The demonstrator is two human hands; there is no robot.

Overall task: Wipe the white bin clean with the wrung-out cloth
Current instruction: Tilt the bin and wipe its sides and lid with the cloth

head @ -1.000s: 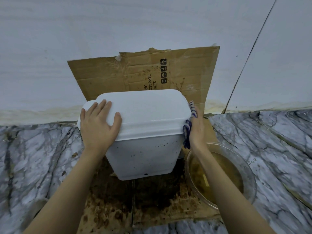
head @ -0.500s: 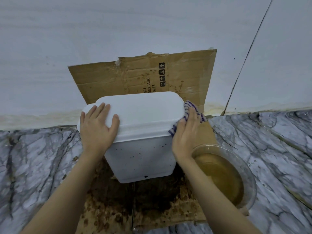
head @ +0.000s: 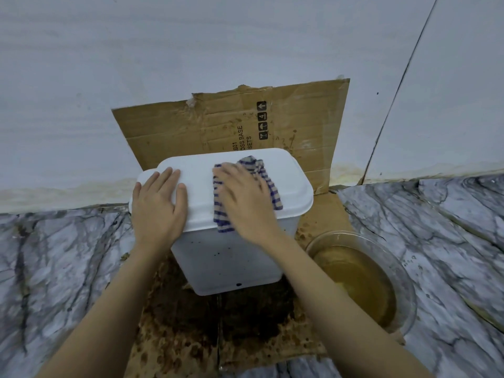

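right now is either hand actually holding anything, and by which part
Nothing is gripped. The right hand presses the striped cloth flat onto the lid of the white bin, palm over the cloth's middle; the left hand rests flat on the lid's left end.

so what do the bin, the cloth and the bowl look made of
White bin: likely plastic, smooth matte, moulded rounded edges. Cloth: woven fabric, blue-and-beige stripes, creases softly. Bowl: clear glass or plastic, see-through wall; cannot tell which.

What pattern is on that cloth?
Blue and beige stripes on the cloth, clearest in the head view.
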